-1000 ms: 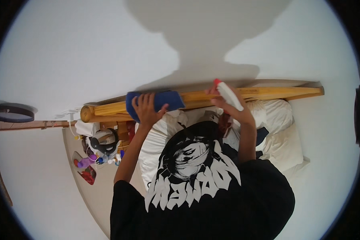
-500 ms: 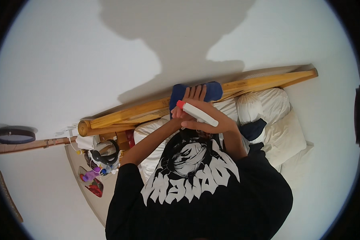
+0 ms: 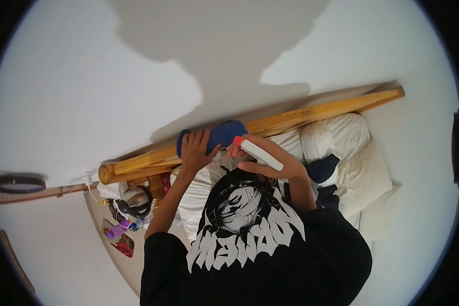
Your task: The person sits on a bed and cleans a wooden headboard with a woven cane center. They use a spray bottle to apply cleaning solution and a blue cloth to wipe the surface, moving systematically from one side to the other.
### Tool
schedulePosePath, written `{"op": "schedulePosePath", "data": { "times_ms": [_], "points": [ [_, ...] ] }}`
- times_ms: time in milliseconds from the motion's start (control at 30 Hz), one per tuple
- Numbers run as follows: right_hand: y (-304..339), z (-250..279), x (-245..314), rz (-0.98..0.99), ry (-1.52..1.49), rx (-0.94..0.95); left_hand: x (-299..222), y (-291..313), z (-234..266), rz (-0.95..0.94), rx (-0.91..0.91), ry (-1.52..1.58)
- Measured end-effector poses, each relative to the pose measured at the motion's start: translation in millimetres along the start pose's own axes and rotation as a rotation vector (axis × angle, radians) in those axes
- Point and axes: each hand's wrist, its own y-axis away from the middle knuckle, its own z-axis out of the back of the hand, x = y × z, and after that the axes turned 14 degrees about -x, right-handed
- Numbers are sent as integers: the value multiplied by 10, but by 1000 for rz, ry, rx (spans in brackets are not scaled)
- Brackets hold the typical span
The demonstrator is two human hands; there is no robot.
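My left hand [image 3: 195, 150] presses a folded blue cloth [image 3: 223, 135] against the top rail of a wooden headboard [image 3: 301, 115]. Its fingers reach over the cloth's left end, with the thumb along the near side. In my right hand [image 3: 285, 162], a little to the right and nearer to me, is a spray bottle. The white trigger head [image 3: 261, 154] with its red nozzle shows above the fingers; the bottle's body is hidden beneath the hand.
Below the headboard lies a bed with white bedding and pillows [image 3: 364, 176], and dark cloth [image 3: 322, 168] on it. At the left a small table [image 3: 99, 206] carries a cluster of items, including a purple one [image 3: 118, 229]. A pale wall [image 3: 86, 92] rises behind the headboard.
My left hand and the blue cloth have slid left along the headboard rail, away from my right hand. The right hand with the spray bottle has shifted only slightly right and nearer.
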Motion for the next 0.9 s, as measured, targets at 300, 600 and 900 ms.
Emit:
{"op": "schedulePosePath", "data": {
  "times_ms": [300, 600, 900],
  "points": [
    [-197, -256, -72, -38, -117, 142, 1020, 673, 654, 184, 69, -91],
    [-155, -313, -95, -73, -149, 228, 862, 1125, 682, 402, -295, -213],
    [-219, -416, -90, -107, -212, 188, 1073, 1816, 376, 901, -1429, 93]
  ]
}}
